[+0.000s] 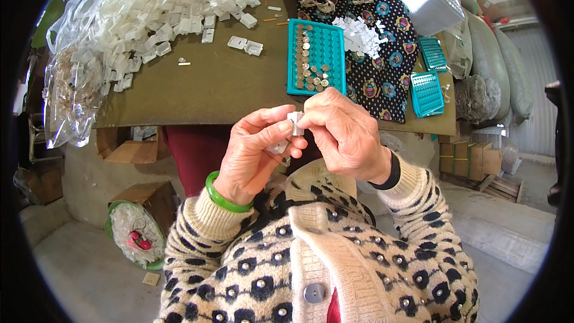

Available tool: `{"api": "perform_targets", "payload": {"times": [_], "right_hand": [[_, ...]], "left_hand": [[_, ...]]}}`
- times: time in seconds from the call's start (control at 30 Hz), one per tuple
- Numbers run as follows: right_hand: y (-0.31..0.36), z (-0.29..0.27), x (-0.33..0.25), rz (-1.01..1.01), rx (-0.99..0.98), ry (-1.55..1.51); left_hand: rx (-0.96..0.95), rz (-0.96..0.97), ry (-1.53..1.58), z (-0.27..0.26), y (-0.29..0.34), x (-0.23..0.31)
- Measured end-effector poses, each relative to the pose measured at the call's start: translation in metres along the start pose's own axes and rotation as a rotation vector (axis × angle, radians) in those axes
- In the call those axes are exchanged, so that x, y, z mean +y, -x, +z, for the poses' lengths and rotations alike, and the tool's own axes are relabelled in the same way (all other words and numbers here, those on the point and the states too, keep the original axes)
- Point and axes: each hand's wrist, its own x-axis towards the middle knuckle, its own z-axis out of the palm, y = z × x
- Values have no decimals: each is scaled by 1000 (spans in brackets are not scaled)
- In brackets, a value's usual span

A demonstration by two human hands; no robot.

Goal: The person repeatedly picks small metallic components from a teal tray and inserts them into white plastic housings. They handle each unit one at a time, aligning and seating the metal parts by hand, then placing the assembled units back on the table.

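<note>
My left hand (254,149) grips a small white plastic box (295,121) between thumb and fingers, just off the table's near edge. Another white piece shows lower in that palm; whether it is part of the box I cannot tell. Closed in a pinch, my right hand (353,134) has its thumb and forefinger at the box's right side. Anything between those fingertips is hidden. Beyond the hands lies a teal dimpled tray (336,39) with several round gold-coloured pieces in its left column and lower rows. An opened small white box (245,45) rests on the table.
A large heap of small white boxes (173,9) spills across the table (197,90) at far left. Small white cards (360,37) lie right of the tray on a patterned dark cloth (391,78). More teal trays (427,93) sit at the right edge. A round container (134,233) stands low left.
</note>
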Motion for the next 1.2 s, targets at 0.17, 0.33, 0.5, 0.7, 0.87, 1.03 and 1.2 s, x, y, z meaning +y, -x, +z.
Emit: {"api": "perform_targets", "payload": {"times": [0.17,0.33,0.5,0.7,0.87,1.03,1.2], "right_hand": [[3,1,2,127,-8,-86],[5,-3,3,225,-27,-123],[1,-6,3,46,-133,17],[-11,-28,14,246,-280,-226],[-18,-18,14,29,-222,60],[-39,-41,63,289,-204,-213],[-77,-42,156,315,152,490]], "left_hand": [[45,24,-103,3,1,0],[84,20,-137,7,1,0],[92,45,-199,12,1,-3],[57,71,-244,15,0,2],[60,111,-281,18,-6,8],[-9,100,-180,23,-12,9],[62,-32,-29,17,-24,14]]}}
